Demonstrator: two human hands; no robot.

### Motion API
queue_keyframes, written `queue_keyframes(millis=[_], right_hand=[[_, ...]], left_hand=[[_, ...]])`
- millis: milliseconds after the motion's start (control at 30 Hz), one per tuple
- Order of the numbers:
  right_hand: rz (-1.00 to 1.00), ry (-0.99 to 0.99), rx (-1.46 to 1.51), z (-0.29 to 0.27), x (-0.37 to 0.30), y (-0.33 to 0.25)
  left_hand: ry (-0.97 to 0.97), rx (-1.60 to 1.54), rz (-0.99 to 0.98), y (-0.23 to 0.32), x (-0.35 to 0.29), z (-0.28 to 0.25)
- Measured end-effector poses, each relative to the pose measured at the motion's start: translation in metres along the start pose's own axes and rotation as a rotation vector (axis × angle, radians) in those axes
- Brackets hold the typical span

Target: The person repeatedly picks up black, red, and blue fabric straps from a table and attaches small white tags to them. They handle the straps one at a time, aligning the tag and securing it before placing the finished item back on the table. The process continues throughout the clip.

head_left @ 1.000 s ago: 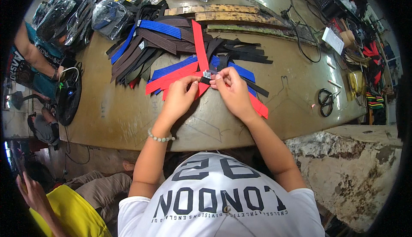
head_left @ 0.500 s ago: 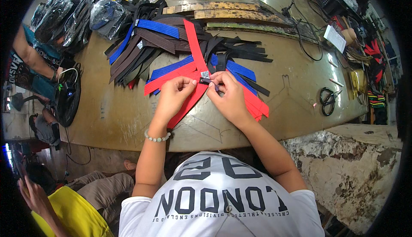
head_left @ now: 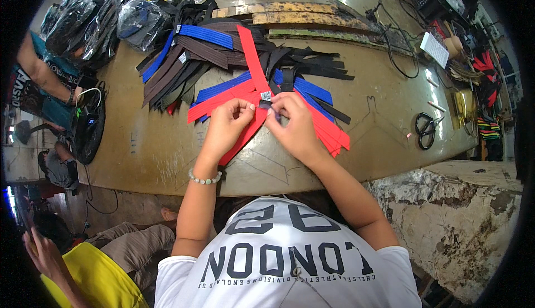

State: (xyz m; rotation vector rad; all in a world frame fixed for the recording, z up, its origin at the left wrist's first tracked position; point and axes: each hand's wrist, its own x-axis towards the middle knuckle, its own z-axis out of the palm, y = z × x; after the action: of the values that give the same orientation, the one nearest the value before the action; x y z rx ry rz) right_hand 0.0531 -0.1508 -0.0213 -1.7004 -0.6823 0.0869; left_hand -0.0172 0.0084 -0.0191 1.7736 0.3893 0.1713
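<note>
My left hand (head_left: 227,123) is closed in a pinch at the left end of a short black strip (head_left: 265,104). The right end of it is pinched between the thumb and fingers of my right hand (head_left: 294,127). That strip lies over a red flat belt (head_left: 252,57), just below a small white printed label (head_left: 266,95). More red belts (head_left: 329,134) and blue belts (head_left: 223,89) fan out underneath, crossing each other. A black belt (head_left: 287,78) stands up in a loop behind my right fingers. My hands cover part of the crossing.
Brown and black belts (head_left: 195,54) are heaped at the far left, with plastic-wrapped packs (head_left: 139,21) behind. Worn wooden boards (head_left: 301,18) lie beyond. Black-handled scissors (head_left: 426,131) and a cable (head_left: 393,57) are on the right. Another person's arm (head_left: 42,62) reaches in from the left.
My right fingers have shifted slightly left and up along the black strip, which now looks flatter. My left hand has hardly moved, and the belts stay in place.
</note>
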Motion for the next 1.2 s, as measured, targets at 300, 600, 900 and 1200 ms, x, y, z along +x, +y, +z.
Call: queue_keyframes(millis=[300,600,900,1200], right_hand=[[0.285,-0.007,0.317,-0.028,0.013,0.005],[0.010,-0.148,0.155,-0.016,0.006,-0.009],[-0.165,-0.148,-0.152,-0.007,0.007,-0.004],[-0.211,-0.167,-0.183,-0.009,0.007,-0.003]], left_hand=[[0.339,0.441,0.159,0.017,-0.003,-0.012],[0.284,0.374,0.109,0.014,-0.008,-0.012],[0.308,0.269,0.093,0.006,-0.007,-0.011],[0.355,0.284,0.127,0.000,-0.008,-0.012]])
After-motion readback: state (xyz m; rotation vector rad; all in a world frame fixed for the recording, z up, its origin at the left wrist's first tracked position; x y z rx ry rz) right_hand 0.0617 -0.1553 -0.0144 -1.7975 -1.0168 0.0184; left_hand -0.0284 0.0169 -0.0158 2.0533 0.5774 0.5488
